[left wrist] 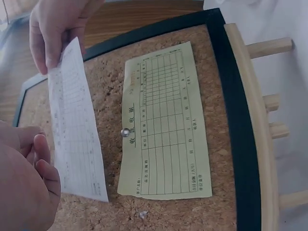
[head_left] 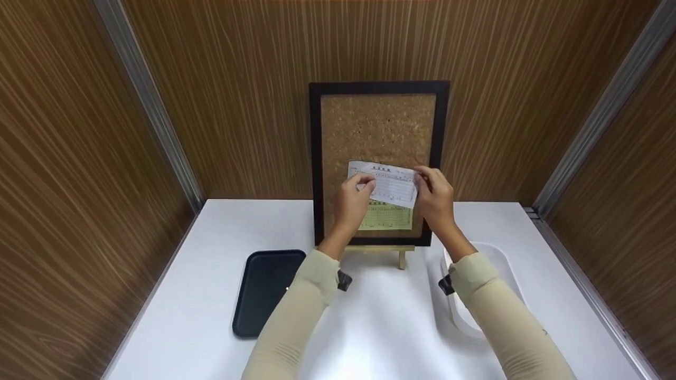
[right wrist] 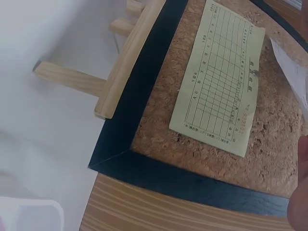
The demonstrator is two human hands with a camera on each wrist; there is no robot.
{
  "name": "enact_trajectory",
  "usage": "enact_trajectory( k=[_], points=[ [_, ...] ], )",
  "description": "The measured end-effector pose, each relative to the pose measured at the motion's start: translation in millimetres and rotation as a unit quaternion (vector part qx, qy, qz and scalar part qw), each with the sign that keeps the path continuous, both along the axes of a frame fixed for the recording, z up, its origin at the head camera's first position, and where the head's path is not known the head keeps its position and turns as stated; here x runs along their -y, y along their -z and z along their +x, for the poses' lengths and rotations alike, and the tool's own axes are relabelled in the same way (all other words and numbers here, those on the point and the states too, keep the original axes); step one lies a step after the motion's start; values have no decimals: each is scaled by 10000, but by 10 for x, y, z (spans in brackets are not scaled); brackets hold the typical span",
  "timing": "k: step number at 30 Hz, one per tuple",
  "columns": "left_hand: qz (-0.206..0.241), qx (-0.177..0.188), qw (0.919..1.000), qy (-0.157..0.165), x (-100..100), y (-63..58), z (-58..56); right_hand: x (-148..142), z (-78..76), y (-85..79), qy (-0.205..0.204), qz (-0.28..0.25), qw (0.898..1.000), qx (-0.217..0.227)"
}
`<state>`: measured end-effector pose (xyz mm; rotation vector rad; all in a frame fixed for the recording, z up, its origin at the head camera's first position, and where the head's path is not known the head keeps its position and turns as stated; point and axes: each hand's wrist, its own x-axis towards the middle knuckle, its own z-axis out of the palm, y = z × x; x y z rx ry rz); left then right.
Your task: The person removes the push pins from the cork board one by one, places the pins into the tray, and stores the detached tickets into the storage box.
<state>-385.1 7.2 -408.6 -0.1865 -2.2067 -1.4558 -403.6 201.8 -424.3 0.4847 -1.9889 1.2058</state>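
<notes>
A white printed slip (head_left: 395,184) hangs tilted in front of the cork board (head_left: 377,119). My right hand (head_left: 435,196) pinches the slip's right end between thumb and fingers. In front of the slip's upper middle is my left hand (head_left: 353,203), thumb and fingertips drawn together; whether they hold something is hidden. Below, a yellow-green receipt slip (left wrist: 161,125) lies flat on the cork, with a pushpin (left wrist: 126,132) at its top middle. A small clear object (left wrist: 143,214) shows on the cork beside that slip.
The black-framed board leans upright on a wooden easel (head_left: 402,259). A black tray (head_left: 264,295) lies to the left, a white container (head_left: 496,253) to the right. Wood-grain panels (head_left: 253,63) enclose the white table (head_left: 380,327) at the back and sides.
</notes>
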Motion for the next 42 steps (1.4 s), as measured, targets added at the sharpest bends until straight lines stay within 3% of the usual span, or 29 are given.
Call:
enact_trajectory(
  k=[5, 11, 21, 28, 33, 42],
  points=[
    [112, -144, 9997, 180, 99, 74, 181, -131, 91, 0, -11, -268, 9995, -147],
    [-160, -249, 9996, -47, 253, 207, 378, -296, 226, 41, 66, -624, 9976, -282],
    [-38, -172, 9998, 57, 546, 426, 660, -596, 635, 159, 247, -810, 9962, 216],
    [42, -124, 9999, -29, 743, 610, 822, -784, 928, 348, 382, -1088, 9928, 321],
    [105, 71, 9998, -173, 842, 752, 894, -954, 1122, 475, 791, -1316, 9876, 330],
    [200, 412, 9982, -377, 1053, 942, 989, -1221, 1451, 878, 1451, -1754, 9678, 1078]
  ],
)
